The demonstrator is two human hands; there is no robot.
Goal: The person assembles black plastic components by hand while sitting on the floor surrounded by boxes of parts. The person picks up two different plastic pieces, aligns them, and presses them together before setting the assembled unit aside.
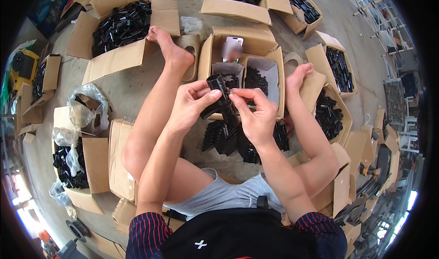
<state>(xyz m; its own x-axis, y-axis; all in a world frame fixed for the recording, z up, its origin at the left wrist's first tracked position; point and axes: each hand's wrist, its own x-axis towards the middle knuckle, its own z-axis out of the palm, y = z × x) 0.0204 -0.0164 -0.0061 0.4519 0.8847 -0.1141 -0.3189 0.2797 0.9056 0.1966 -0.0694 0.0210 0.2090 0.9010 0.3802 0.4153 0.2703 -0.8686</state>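
Above a cardboard box, my left hand (192,102) is closed around a black plastic part with a round tubular end (214,81). My right hand (254,110) pinches thumb and forefinger together against the side of that part; whatever small piece lies between them is too small to name. Right under my hands, the cardboard box (281,71) holds two grey trays (275,87) of small black pieces (256,79). A phone (233,49) leans at its back. Between my legs, more black parts (223,139) with ribbed sides lie on the floor.
Open cartons of black plastic parts surround me: one at far left (120,63), one at far centre (236,12), others at right (329,115) and left (97,153). Clear plastic bags (88,108) hang over the left carton. Sandals (190,60) lie beside my feet. Metal racks line the right.
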